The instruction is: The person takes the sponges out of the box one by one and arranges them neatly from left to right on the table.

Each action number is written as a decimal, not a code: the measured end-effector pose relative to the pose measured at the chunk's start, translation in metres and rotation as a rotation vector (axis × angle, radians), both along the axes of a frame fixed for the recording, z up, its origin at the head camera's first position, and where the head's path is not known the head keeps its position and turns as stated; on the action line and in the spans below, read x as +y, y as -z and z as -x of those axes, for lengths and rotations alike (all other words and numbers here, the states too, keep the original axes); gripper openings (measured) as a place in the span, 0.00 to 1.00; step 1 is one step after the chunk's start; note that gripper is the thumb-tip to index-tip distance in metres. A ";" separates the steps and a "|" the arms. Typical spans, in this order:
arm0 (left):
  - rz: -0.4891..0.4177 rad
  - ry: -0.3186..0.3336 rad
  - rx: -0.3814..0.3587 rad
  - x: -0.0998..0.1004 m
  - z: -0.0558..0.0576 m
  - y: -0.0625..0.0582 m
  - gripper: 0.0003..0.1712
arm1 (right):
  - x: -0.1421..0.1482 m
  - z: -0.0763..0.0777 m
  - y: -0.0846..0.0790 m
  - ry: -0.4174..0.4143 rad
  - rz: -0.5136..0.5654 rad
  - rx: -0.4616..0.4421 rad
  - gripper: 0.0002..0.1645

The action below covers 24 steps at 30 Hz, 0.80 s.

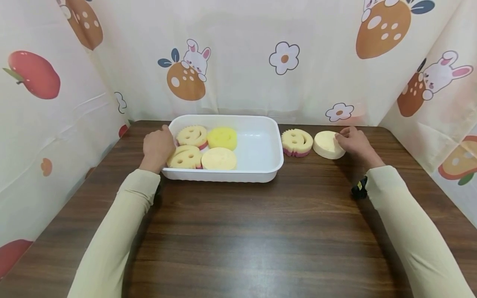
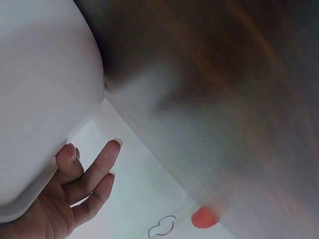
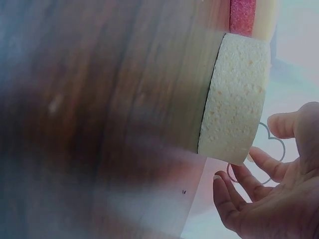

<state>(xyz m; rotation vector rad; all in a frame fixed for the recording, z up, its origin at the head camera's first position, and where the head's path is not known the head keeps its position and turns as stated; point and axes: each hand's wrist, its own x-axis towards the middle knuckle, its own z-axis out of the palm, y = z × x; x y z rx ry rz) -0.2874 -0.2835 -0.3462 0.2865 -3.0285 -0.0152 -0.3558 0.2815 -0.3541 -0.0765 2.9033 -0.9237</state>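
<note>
My left hand (image 1: 158, 147) pinches the left rim of a white plastic tray (image 1: 246, 170); in the left wrist view, several fingers of this left hand (image 2: 75, 199) stick out past the tray wall (image 2: 45, 114). At the right, my right hand (image 1: 355, 142) is at the edge of a plain round cream sponge (image 1: 328, 145) lying flat on the table. The right wrist view has its fingertips against the far side of the sponge (image 3: 234, 99), with the thumb apart from it. Left of that sponge lies a cream smiley sponge (image 1: 297, 142) with a pinkish-red underside.
Inside the tray's left half lie two cream face sponges (image 1: 191, 135), a yellow smiley sponge (image 1: 222, 138) and a plain cream round sponge (image 1: 219, 158). A printed curtain (image 1: 242, 82) stands behind and beside the dark wooden table (image 1: 261, 231).
</note>
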 end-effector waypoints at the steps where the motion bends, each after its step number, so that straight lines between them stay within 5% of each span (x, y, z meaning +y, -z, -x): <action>1: -0.001 0.001 0.001 0.000 0.000 0.000 0.33 | -0.001 0.000 0.000 0.003 -0.002 -0.001 0.43; 24: -0.005 -0.006 -0.003 0.001 0.000 -0.002 0.30 | -0.021 0.008 -0.010 0.055 -0.005 0.084 0.39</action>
